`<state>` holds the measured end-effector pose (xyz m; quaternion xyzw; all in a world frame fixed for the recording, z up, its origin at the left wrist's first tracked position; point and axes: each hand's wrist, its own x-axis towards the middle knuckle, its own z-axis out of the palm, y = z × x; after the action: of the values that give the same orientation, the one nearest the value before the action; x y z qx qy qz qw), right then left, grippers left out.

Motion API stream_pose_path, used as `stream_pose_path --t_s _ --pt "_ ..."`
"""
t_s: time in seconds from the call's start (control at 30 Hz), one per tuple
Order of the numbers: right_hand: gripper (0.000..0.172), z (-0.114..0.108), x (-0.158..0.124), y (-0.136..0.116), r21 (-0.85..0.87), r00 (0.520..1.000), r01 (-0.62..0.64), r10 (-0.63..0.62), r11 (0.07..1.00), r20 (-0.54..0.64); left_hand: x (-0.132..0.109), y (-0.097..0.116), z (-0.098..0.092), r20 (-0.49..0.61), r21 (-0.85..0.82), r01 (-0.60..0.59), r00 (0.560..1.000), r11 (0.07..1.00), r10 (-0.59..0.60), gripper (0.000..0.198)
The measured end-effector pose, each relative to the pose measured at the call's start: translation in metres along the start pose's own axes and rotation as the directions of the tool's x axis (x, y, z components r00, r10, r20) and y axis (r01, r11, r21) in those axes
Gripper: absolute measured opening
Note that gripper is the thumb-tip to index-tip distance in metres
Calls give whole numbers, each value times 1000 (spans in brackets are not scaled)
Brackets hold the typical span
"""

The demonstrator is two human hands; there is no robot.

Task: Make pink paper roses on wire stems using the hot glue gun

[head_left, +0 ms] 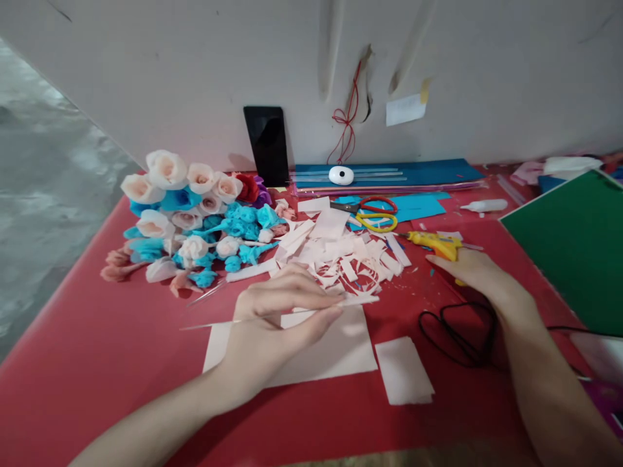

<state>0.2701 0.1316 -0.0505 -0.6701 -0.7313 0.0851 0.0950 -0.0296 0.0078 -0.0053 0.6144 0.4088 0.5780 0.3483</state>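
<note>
At the near middle of the red table (121,389), your left hand (280,318) pinches a narrow pale paper strip (364,300) between thumb and fingers, above a flat, smooth white sheet (331,357); a thin, clear stick (202,326) pokes out on the left side of that hand, and whether strip and stick are joined is hidden. No petals show on this piece, so it looks barely begun. To the right, your right hand (479,279) lies over the handle of the yellow glue gun (431,243); you can't tell here how tightly its fingers close. Near right, a small stack of cut paper (403,373) remains flat and unshaped. Beyond your left hand, crisp, curling scraps (335,253) suggest plenty of cutting already done, with scissors (377,222) at their far edge. Far left, cupped and crinkled paper flowers (168,170) in cream, blue and pink seem largely formed
</note>
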Motion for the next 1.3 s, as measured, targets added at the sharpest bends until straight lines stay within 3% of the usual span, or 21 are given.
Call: stream_pose_path --t_s 0.07,0.13,0.2,0.27,0.3,0.47,0.63,0.87,1.1,1.3 --pt "49 -9 -9 -11 -20 996 -60 59 998 -68 -1 0 0 38 -62 38 999 997 -36 21" --pt "43 -22 -26 -30 24 994 1 1 1000 -113 -1 0 1 69 -109 89 994 990 -82 21" --pt "32 -36 -49 -54 136 977 175 -155 975 -148 -2 -1 3 91 -138 143 987 980 -132 20" --pt "26 -48 -72 -78 325 893 450 -408 832 -192 -2 -2 4 125 -154 179 979 972 -160 19" --pt "28 -51 -83 -89 366 870 490 -468 791 -154 -2 -2 4 140 -164 188 976 968 -166 19" --pt "21 -48 -106 -121 486 854 506 -494 713 -163 -2 -1 3 236 -200 284 943 938 -235 18" --pt "14 -40 -104 -126 652 851 468 -504 596 -150 -3 1 3 312 -199 356 906 913 -285 17" --pt "10 -37 -107 -125 696 840 488 -500 528 -210 -3 -1 4 376 -180 376 880 909 -289 18" --pt "10 -37 -109 -125 650 838 512 -492 562 -235 -6 -7 4 384 -201 396 873 896 -300 21" --pt "8 -34 -109 -124 631 808 565 -512 531 -292 -7 -8 6 390 -232 420 867 877 -312 18"
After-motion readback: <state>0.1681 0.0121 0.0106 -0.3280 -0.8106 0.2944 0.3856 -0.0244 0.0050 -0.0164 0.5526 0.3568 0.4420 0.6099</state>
